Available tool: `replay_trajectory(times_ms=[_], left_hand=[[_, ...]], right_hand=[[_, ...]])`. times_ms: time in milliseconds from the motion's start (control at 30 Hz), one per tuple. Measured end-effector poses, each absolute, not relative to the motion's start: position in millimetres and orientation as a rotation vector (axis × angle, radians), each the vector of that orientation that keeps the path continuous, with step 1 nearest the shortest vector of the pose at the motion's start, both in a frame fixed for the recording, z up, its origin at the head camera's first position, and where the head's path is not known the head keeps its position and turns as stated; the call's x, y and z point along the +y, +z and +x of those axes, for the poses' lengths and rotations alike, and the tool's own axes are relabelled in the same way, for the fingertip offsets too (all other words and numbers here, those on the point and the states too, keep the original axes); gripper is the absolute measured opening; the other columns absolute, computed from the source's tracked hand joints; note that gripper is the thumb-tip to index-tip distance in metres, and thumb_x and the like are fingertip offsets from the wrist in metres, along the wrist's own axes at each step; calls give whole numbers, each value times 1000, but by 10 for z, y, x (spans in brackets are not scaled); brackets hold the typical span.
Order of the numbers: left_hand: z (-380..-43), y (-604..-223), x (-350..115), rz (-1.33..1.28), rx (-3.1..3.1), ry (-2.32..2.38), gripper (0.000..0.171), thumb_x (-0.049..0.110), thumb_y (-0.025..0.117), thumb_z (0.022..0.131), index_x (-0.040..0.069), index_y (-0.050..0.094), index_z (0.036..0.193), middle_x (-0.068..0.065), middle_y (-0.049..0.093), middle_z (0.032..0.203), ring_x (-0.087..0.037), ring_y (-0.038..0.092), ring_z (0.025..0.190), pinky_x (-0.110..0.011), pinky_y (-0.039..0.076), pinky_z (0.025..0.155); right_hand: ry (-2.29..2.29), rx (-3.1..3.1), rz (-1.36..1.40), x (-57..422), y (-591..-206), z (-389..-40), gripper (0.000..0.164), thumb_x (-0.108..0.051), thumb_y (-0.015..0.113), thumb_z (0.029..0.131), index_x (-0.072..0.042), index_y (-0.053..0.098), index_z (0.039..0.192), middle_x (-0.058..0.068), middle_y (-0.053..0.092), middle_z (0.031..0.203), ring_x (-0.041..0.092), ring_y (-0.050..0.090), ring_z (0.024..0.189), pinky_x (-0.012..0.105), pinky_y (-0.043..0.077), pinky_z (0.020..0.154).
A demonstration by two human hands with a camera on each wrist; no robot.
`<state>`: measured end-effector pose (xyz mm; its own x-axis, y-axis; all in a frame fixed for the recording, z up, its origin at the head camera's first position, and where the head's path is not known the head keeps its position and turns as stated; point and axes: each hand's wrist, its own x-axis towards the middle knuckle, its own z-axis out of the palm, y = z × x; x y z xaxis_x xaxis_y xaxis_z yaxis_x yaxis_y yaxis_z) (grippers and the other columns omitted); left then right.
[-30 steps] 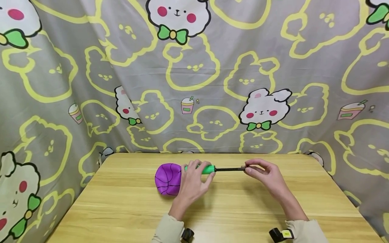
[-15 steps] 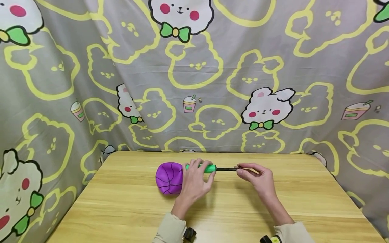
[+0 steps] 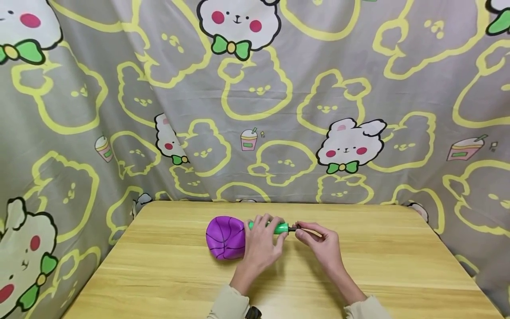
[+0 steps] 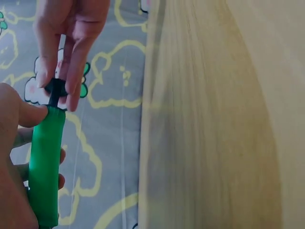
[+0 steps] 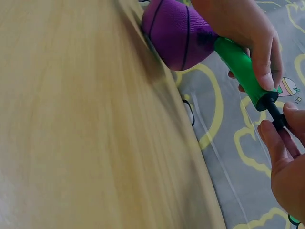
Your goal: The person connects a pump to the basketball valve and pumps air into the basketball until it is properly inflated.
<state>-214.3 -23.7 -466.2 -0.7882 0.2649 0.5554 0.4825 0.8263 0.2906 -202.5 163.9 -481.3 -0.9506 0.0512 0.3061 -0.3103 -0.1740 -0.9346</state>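
Note:
A green hand pump (image 3: 281,228) lies crosswise in my left hand (image 3: 260,241), whose fingers and thumb curl round its barrel. My right hand (image 3: 322,246) pinches the black handle (image 4: 57,87) at the end of the pump's rod. Only a short stretch of black rod (image 5: 272,109) shows between barrel and handle. At the pump's other end is a purple ball (image 3: 225,238) with black basketball lines, dented and slack in shape. In the right wrist view the ball (image 5: 174,33) meets the pump's tip, and my left hand covers part of the barrel.
The wood-grained table (image 3: 159,283) extends beneath both hands. Behind it and at both sides hangs a grey curtain (image 3: 275,128) printed with yellow outlines and white cartoon animals.
My right hand has moved left, pushing the rod into the barrel, so much less rod shows. The left hand still holds the pump beside the ball.

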Motion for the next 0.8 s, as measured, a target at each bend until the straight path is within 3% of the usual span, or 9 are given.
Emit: replay_trajectory(times_ms=[167, 367, 800], left_hand=[[-2132, -4684, -253, -556, -2519, -585, 25, 41, 68, 94, 28, 68, 116, 4, 63, 109, -19, 55, 104, -56, 36, 99], [-2148, -4682, -270, -595, -2488, -610, 30, 46, 68, 93, 27, 68, 117, 4, 64, 108, -18, 56, 103, -51, 37, 97], [-2225, -4670, -376, -534, -2376, -594, 31, 43, 74, 86, 24, 70, 111, 3, 66, 102, -19, 58, 98, -53, 38, 93]], right_hand=[[2248, -1912, 266, 1658, -4800, -2016, 30, 2, 75, 89, 15, 67, 115, 37, 63, 121, 21, 74, 101, 38, 57, 86], [2245, -1976, 276, 1743, -4737, -2013, 31, -1, 75, 90, 12, 66, 117, 27, 63, 122, 20, 73, 102, 38, 57, 87], [2290, -1806, 249, 2001, -4690, -2087, 32, 10, 71, 90, 25, 56, 114, 15, 66, 108, 22, 74, 91, 40, 57, 85]])
